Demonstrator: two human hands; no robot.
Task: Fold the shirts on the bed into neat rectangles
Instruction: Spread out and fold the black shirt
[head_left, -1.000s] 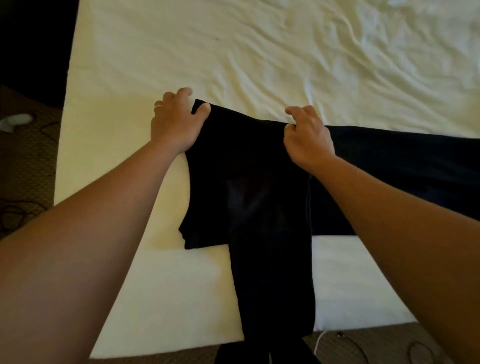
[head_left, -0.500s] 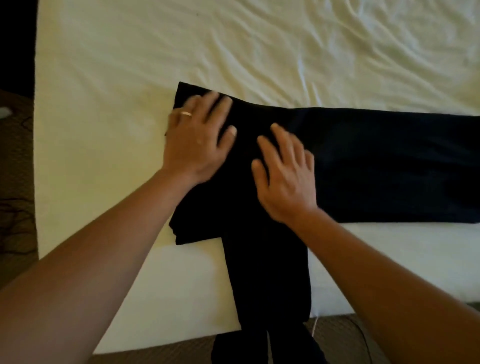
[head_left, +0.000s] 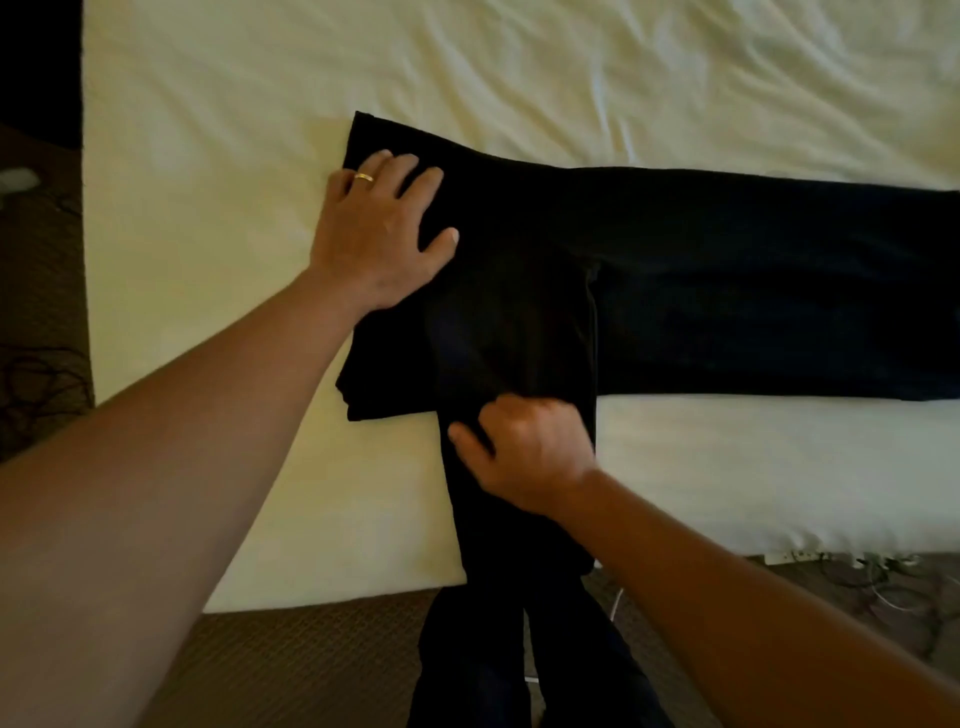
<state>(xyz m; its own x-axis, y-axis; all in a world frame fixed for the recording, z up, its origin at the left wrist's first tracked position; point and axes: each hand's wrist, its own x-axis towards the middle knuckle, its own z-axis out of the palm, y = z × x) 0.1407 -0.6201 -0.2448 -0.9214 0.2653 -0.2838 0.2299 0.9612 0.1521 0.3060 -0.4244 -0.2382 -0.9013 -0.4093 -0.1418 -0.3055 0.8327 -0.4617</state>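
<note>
We see both of our forearms bare, and they reach forward from the lower corners of the view. Our left hand (head_left: 379, 234) lies flat with the palm down, the fingers straight and a little spread, the thumb pointing to the right. On the ring finger there is a gold ring (head_left: 363, 177). The left wrist is almost straight with the forearm, which goes down to the lower left. Our right hand (head_left: 524, 452) is nearer to us and lower in the view. Its fingers are curled under in a fist-like pinch, the knuckles are up, and the thumb points to the left. The right forearm runs away to the lower right corner.
</note>
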